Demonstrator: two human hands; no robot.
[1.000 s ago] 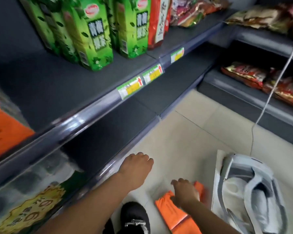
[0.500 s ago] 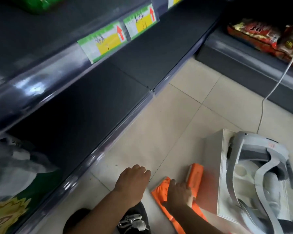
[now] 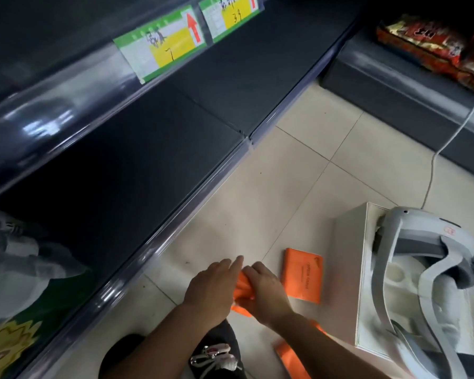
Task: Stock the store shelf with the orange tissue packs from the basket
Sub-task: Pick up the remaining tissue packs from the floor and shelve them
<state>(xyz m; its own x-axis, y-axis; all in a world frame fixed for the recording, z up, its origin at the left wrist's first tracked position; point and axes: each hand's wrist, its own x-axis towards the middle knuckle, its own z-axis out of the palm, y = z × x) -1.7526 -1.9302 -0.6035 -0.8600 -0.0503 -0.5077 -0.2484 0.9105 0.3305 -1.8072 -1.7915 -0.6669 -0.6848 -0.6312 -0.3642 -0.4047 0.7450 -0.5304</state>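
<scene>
While the dark bottom shelf [image 3: 148, 165] shows no orange stock yet, one orange tissue pack [image 3: 242, 289] sits on the beige tiled floor [image 3: 257, 203] near the shelf's front edge. The right hand [image 3: 266, 292] has its fingers curled round it, and the left hand [image 3: 211, 291] has its fingers stretched against it. Two more packs [image 3: 303, 277] lie beside a white headset box [image 3: 345, 269], so stocking looks barely begun.

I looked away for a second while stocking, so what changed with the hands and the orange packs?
The left hand moved right to touch the orange pack that the right hand now grips. A second pack, tilted earlier, now lies flat beside the white box. The white box and shelf stayed put.
</scene>
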